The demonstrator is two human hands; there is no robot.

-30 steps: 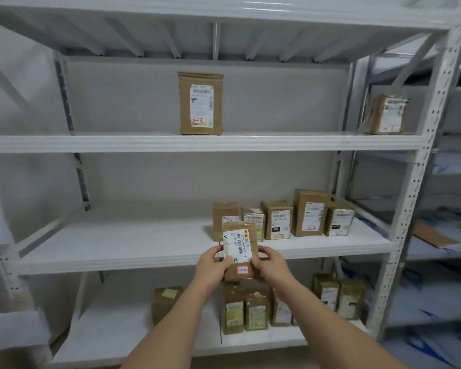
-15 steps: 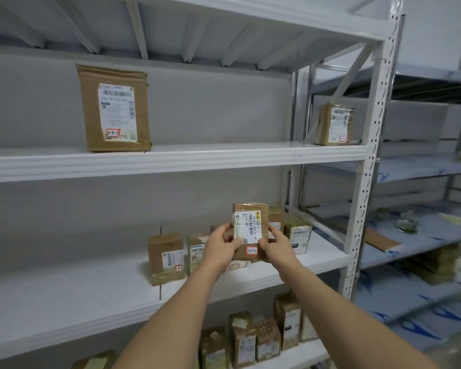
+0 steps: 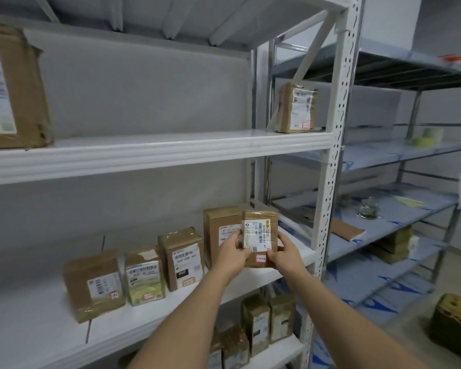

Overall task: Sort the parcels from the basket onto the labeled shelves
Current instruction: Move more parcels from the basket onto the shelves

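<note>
Since half a second earlier the view had swung further right, and the parcel had travelled with it toward the right end of the middle shelf, away from the big box up top.

Nearest in, both forearms reached forward. The left hand point(image 3: 233, 253) pinched the small brown parcel point(image 3: 260, 239) along its left edge, the right hand point(image 3: 284, 251) clasped its lower right corner, fingers closed on the cardboard. The parcel stood upright between them, label facing the camera, a small red-bordered tag point(image 3: 261, 258) at its foot, held above the front lip of the middle shelf point(image 3: 171, 302) and not yet resting on it.

Just behind it stood the tall brown box point(image 3: 220, 233), so close that the two overlapped in view; whether they touched could not be told. To its left, a row of three labelled parcels point(image 3: 141, 275) stood on the same shelf. Further off, the white perforated upright point(image 3: 330, 182), with another parcel point(image 3: 297, 107) on the upper shelf point(image 3: 157, 153) beyond.

The risk, as it looked: the free slot at the shelf's right end was tight, so pushing in could knock the tall box, or leave the parcel on the lip and tipping off. The tag was too blurred to read, so a wrong shelf was possible.
</note>
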